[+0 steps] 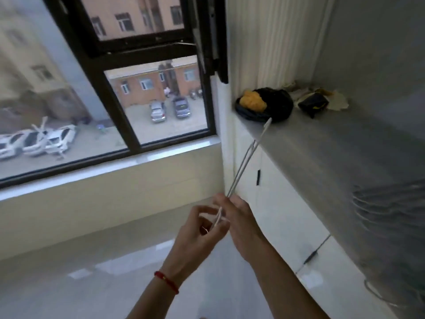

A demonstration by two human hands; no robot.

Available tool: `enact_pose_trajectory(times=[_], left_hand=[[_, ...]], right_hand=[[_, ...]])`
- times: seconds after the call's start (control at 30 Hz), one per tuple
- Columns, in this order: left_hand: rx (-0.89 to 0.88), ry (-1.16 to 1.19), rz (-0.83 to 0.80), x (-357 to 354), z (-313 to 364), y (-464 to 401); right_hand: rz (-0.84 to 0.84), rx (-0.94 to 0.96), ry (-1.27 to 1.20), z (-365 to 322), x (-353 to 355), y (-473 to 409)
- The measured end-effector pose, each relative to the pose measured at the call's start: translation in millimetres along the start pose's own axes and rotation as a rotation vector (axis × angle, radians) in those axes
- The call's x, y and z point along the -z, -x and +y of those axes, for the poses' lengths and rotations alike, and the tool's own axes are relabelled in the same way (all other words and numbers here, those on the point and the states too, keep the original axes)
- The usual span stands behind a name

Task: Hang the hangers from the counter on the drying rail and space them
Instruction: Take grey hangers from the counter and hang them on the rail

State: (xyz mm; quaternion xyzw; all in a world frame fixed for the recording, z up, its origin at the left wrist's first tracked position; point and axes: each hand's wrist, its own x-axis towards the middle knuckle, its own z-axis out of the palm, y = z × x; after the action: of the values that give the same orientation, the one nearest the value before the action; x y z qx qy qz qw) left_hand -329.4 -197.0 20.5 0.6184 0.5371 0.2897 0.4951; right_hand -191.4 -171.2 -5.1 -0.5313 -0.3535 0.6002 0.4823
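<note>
White wire hangers [243,162], seen edge-on, held in front of the body between window [119,93] and counter [345,157]. Left hand [202,224], red string at the wrist [166,282]: fingers curled loosely round the lower end, probably the hook end, though blur hides how firm the hold is. Right hand [239,215], just beside it and touching: thumb and fingers pinched on the wires where they rise from the grip toward the dark bag [264,104]. More hangers [386,203] stacked on the counter, well right of the grip. Rail not in view. Advice: peel off one hanger, free its hook, keep the rest pinched together.
</note>
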Motion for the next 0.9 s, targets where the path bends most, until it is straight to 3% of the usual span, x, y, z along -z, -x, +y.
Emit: enact_pose_trajectory(times=[0.23, 0.37, 0.63, 0.9], left_hand=[[0.176, 0.035, 0.492, 95, -62, 164], [0.258, 0.139, 0.787, 153, -86, 255], [0.245, 0.076, 1.051, 263, -122, 449], [0.218, 0.109, 1.227, 357, -150, 596]], right_hand=[[-0.357, -0.084, 0.011, 60, -143, 76], [-0.464, -0.16, 0.139, 87, -222, 131], [-0.671, -0.228, 0.271, 132, -404, 291], [-0.779, -0.088, 0.362, 167, -549, 398]])
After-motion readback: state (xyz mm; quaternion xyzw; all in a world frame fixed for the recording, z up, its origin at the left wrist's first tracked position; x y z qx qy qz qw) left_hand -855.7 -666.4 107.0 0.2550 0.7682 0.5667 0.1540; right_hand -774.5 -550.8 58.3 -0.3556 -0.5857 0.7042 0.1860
